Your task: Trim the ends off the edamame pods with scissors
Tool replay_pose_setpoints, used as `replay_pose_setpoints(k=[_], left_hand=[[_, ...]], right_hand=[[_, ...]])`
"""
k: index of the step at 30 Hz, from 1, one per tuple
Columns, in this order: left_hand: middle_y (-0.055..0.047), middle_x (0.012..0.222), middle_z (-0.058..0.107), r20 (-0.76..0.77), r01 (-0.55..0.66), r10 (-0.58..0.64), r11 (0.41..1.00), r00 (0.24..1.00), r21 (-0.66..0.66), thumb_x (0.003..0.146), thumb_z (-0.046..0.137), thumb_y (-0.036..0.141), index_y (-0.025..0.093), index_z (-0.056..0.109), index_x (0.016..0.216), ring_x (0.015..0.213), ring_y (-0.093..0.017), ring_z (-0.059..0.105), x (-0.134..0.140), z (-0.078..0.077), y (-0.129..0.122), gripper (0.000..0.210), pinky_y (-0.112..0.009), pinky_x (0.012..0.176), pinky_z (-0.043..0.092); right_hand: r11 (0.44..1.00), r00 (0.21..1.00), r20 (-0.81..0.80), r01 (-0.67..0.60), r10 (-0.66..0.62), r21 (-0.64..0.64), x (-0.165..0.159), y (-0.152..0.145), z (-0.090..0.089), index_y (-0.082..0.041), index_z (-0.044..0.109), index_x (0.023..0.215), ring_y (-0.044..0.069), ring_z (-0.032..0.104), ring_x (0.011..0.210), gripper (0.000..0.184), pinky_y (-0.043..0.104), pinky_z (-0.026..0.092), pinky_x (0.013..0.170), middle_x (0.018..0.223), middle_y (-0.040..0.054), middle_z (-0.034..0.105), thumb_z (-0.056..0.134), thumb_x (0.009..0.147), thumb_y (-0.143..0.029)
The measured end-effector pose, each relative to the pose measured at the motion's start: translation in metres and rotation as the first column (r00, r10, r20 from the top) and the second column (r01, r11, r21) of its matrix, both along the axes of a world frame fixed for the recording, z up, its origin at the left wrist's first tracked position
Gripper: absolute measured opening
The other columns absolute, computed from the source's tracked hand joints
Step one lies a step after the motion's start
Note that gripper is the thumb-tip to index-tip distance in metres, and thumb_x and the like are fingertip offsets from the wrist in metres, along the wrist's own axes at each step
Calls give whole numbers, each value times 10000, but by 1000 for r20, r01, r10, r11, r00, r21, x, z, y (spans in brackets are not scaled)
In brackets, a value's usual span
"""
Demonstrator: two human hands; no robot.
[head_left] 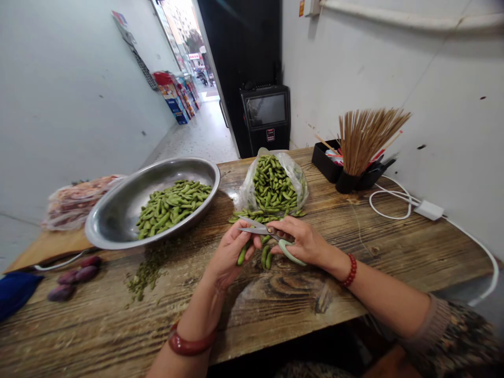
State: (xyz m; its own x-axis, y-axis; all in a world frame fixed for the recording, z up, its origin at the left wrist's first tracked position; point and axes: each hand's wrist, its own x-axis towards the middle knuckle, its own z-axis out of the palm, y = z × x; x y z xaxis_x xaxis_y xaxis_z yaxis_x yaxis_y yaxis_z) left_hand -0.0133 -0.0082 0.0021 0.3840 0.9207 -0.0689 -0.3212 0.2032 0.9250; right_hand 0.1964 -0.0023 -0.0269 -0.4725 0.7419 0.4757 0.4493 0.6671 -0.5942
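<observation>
My left hand (pixel 233 248) is closed around a green edamame pod (pixel 243 254) over the wooden table. In my right hand (pixel 302 240) is a pair of scissors (pixel 290 252) with pale green handles; their blades are apart and reach to the fingertips of my left hand. A couple of loose pods (pixel 266 257) lie on the wood between my hands. Just beyond is a clear plastic bag (pixel 301 184) full of pods, some spilling out at its mouth. To the left stands a wide steel basin (pixel 114 215), tilted, with a heap of pods (pixel 173 205) inside.
Small green trimmings (pixel 145 273) lie below the basin. Several purple, oval items (pixel 74 275) and a blue cloth (pixel 18 294) are at the left, near bagged meat (pixel 81 202). Wooden skewers (pixel 360 139) stand in a black holder at right, by a white cable (pixel 394 207).
</observation>
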Motion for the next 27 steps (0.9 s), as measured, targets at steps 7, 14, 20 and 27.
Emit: replay_pose_setpoints(k=[7,14,20,27], left_hand=[[15,613,587,49,34,-32,999,998,-35,847,601,309,164,510,861,380,-24,367,2,3,-3,171,-139,374,234],[25,628,574,6,-9,10,999,1000,-35,829,625,314,164,537,880,391,-16,364,1,7,-2,182,-135,378,227],[50,598,495,19,-105,105,994,994,-23,814,638,296,164,588,920,398,-20,365,-8,6,5,176,-129,368,247],[56,567,436,11,-337,337,941,942,44,743,693,281,146,591,745,400,-22,348,-19,23,8,169,-130,351,238]], right_hand=[[1000,1000,-15,-6,6,-4,1,-1,2,-196,564,1229,156,556,732,488,278,479,690,846,36,580,698,790,-361],[996,994,-95,42,-49,-76,-3,2,-2,-192,646,1127,162,604,725,440,272,497,685,844,45,660,742,737,-370],[962,942,-230,207,-245,-177,-1,9,-1,-152,669,1087,204,660,870,436,309,516,793,1004,88,707,760,704,-340],[965,935,-263,195,-237,-173,1,11,2,-161,669,1096,194,662,853,454,301,524,785,982,77,707,774,687,-328]])
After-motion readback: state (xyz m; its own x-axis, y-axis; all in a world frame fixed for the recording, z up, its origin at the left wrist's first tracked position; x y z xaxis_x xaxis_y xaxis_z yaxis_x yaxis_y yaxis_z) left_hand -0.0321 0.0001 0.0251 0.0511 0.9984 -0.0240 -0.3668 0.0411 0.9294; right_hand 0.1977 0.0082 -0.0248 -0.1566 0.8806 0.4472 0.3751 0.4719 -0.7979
